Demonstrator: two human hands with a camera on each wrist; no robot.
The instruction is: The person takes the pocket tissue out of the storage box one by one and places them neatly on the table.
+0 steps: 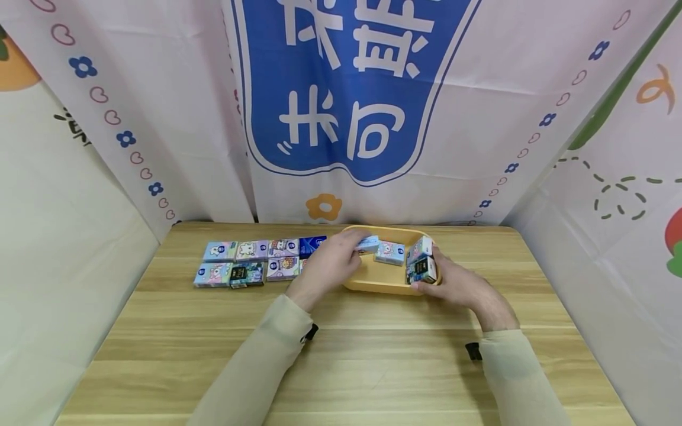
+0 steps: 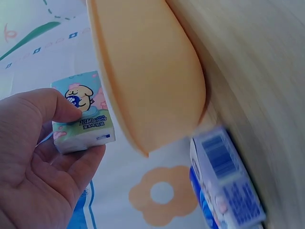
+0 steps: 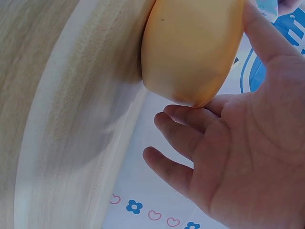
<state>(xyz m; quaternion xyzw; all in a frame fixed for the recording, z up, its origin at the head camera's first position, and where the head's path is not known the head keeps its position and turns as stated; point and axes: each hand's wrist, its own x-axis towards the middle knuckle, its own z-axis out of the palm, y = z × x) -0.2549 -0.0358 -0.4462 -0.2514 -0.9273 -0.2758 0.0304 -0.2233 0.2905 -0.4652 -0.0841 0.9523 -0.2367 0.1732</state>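
My left hand (image 1: 331, 260) pinches a light-blue and green pocket tissue pack (image 2: 88, 102) with a cartoon puppy, thumb on its face and fingers behind. In the head view this pack is over the left part of a yellow plastic bin (image 1: 380, 289). Inside the bin lie a light-blue tissue pack (image 1: 391, 252) near the middle and, against the right end, a pale pack (image 1: 419, 249) beside a dark floral one (image 1: 422, 270). My right hand (image 1: 463, 287) holds the bin's right end, thumb along the rim, some other fingers spread off the wall.
Left of the bin, several tissue packs lie in two rows on the wooden table (image 1: 373, 355), among them a dark floral pack (image 1: 247, 274) and a deep-blue pack (image 1: 311, 245). My left forearm partly hides the nearest ones. A printed cloth (image 1: 202, 130) hangs behind the table's back edge.
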